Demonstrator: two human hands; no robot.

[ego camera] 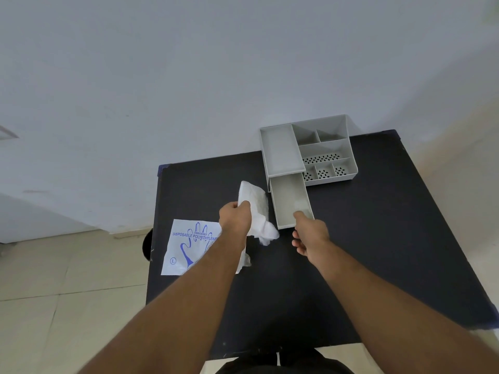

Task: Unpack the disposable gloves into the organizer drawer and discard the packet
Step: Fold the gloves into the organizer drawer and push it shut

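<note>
The wad of clear disposable gloves [256, 209] ran lengthwise from near me up toward the wall, just left of the organizer drawer [290, 202], which stood pulled open toward me. My left hand [235, 217] reached forward, fingers clenched round the wad's middle, both ends sticking out. My right hand [309, 233] pinched the drawer's front edge. The empty packet [186, 247] lay flat on the black table [364, 238], under my left forearm.
</note>
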